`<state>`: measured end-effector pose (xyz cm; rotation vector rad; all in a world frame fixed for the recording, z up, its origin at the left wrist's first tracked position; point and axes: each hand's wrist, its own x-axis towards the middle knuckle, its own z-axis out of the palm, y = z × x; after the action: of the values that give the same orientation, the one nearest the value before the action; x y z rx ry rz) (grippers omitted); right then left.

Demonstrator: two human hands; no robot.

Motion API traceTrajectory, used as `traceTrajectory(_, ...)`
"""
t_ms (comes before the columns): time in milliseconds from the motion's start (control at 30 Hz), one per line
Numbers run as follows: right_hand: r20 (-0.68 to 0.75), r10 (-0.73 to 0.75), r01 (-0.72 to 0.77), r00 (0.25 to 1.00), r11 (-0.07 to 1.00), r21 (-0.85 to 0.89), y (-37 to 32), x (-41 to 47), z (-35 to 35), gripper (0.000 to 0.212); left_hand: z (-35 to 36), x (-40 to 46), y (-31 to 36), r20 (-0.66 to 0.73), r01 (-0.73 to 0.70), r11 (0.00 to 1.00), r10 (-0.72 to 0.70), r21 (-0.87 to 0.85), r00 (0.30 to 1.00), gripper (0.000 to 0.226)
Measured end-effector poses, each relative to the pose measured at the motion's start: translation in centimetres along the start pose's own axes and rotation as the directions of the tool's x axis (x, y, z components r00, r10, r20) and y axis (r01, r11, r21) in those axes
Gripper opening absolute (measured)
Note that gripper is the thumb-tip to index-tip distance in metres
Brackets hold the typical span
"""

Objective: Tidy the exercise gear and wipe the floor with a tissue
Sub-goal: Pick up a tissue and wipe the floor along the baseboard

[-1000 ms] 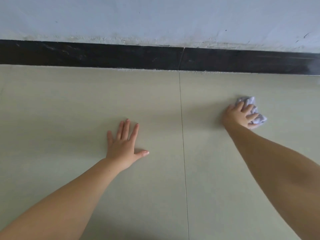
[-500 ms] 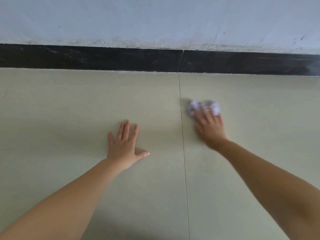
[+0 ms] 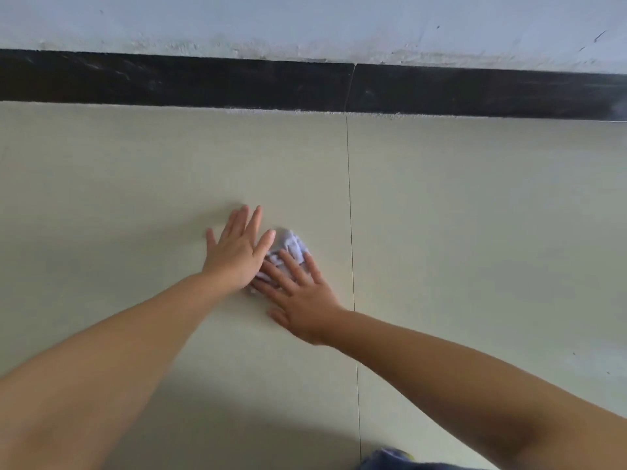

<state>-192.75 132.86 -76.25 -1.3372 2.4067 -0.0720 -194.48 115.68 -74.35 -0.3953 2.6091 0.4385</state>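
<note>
A crumpled white tissue [image 3: 291, 245] lies on the pale tiled floor [image 3: 475, 232], just left of a thin tile joint. My right hand [image 3: 298, 293] presses flat on it, fingers spread over its near part. My left hand [image 3: 237, 249] rests flat on the floor with fingers apart, its thumb touching the tissue's left edge. The two hands meet side by side. No exercise gear is in view.
A black skirting strip [image 3: 169, 79] runs along the foot of a scuffed white wall [image 3: 305, 22] at the far side. A dark blue bit of clothing [image 3: 390, 461] shows at the bottom edge.
My right hand has swept the tissue leftward across the tile joint, from the far right to beside my left hand. The left hand has stayed planted on the floor.
</note>
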Motion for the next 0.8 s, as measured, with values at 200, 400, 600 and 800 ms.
traceTrajectory(200,-0.171,0.823,-0.778,0.542,0.568,0.268,15.6,-10.7,0.2,0.053,0.7,-0.2,0.1,0.024,-0.040,0.975,0.036,0.219,0.999,0.065)
traceTrajectory(400,0.065,0.977,-0.907,0.202,0.162,0.390,14.5,-11.6,-0.7,0.058,0.4,-0.1,0.9,0.041,-0.001,0.970,-0.010,0.242,0.999,0.063)
traceTrajectory(600,-0.112,0.252,-0.247,0.961,0.967,0.060,-4.4,-7.1,3.5,0.057,1.0,-1.6,3.7,-0.066,-0.057,0.982,0.070,0.179,0.995,0.056)
traceTrajectory(800,-0.069,0.038,-0.041,0.997,0.998,-0.045,1.0,-15.2,5.7,0.048,2.5,-2.8,7.8,0.099,-0.254,0.953,0.240,0.163,0.966,0.055)
